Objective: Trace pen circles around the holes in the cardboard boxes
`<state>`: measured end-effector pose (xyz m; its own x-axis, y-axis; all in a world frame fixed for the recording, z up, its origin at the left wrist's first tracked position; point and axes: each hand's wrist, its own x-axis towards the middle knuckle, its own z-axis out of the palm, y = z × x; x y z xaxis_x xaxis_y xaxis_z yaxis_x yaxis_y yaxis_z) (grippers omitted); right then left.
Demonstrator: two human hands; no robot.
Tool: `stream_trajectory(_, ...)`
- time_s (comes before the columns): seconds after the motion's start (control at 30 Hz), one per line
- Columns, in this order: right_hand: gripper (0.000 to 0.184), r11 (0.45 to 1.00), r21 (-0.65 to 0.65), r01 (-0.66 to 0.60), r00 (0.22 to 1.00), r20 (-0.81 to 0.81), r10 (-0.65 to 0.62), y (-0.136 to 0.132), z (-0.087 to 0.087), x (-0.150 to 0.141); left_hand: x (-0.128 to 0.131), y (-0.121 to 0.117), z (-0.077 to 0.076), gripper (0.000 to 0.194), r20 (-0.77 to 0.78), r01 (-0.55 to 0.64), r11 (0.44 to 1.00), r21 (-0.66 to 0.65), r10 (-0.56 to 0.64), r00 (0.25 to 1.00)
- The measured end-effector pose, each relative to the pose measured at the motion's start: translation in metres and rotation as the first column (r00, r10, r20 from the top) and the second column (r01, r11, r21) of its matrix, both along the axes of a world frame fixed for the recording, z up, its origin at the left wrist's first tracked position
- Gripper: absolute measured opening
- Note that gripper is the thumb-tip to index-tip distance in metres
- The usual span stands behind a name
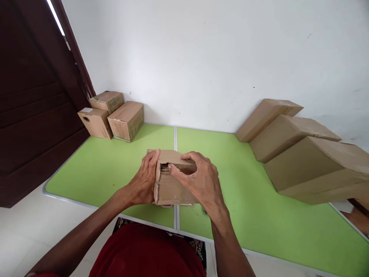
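A small cardboard box (175,192) rests on the green folding table, near its front edge and across the middle seam. Its near side has a ragged, dark opening (165,167) close to the top edge. My left hand (142,182) grips the box's left side, with the fingers reaching up to the top edge. My right hand (203,179) is curled over the right part, thumb at the torn opening and fingers on the top face. Part of the box's right side is hidden behind my right hand. A small dark item (205,212) peeks out under my right wrist.
Several cardboard boxes stand on the green table (86,165): a group of brown boxes (122,121) at the back left, and larger boxes (305,165) in a slanted row at the right. A white wall (196,69) is behind, a dark wooden door (37,96) at left.
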<state>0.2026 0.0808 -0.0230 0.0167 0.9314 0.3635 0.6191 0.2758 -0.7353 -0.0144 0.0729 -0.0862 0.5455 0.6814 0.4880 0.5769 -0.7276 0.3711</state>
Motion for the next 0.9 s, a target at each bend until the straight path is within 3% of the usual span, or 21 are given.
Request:
stream_trajectory(0.13, 0.035, 1.0, 0.006, 0.001, 0.999, 0.045, -0.001, -0.001, 0.002, -0.007, -0.009, -0.001, -0.002, 0.152, 0.056, 0.008, 1.0, -0.021, -0.007, 0.998)
stream_trajectory(0.27, 0.041, 0.999, -0.028, 0.044, 0.999, 0.019, -0.043, -0.002, 0.005, -0.01, -0.015, -0.001, 0.004, 0.156, 0.111, -0.003, 0.993, -0.122, 0.017, 0.994)
stream_trajectory(0.37, 0.049, 0.998, -0.044, 0.039, 0.999, -0.012, -0.04, 0.001, 0.005, -0.011, -0.017, 0.007, 0.007, 0.156, 0.118, 0.037, 0.996, -0.076, -0.028, 0.993)
stream_trajectory(0.5, 0.065, 0.998, -0.004, -0.062, 0.993, -0.101, 0.061, 0.016, 0.003, 0.004, -0.026, 0.024, 0.003, 0.134, 0.121, 0.065, 0.998, 0.012, -0.066, 0.99)
stream_trajectory(0.57, 0.069, 0.999, 0.048, -0.025, 0.988, -0.15, 0.032, 0.025, -0.003, 0.021, -0.035, 0.026, 0.0, 0.125, 0.188, 0.029, 0.999, -0.026, -0.023, 0.982)
stream_trajectory(0.63, 0.059, 0.991, 0.109, 0.074, 0.996, -0.061, -0.068, 0.034, -0.015, 0.043, -0.045, 0.024, -0.002, 0.122, 0.275, -0.027, 0.993, -0.112, 0.057, 0.96)
stream_trajectory(0.7, 0.042, 0.99, 0.121, 0.075, 0.975, 0.201, -0.099, 0.044, -0.034, 0.062, -0.056, 0.018, -0.004, 0.118, 0.341, -0.089, 0.979, -0.184, 0.149, 0.928)
stream_trajectory(0.77, 0.031, 0.999, 0.032, -0.037, 0.888, 0.459, 0.018, 0.053, -0.06, 0.073, -0.064, 0.011, -0.007, 0.116, 0.369, -0.142, 0.966, -0.215, 0.215, 0.904)
stream_trajectory(0.9, 0.044, 0.971, -0.121, -0.205, 0.717, 0.657, 0.233, 0.071, -0.114, 0.067, -0.069, 0.001, -0.01, 0.116, 0.371, -0.216, 0.95, -0.226, 0.289, 0.882)
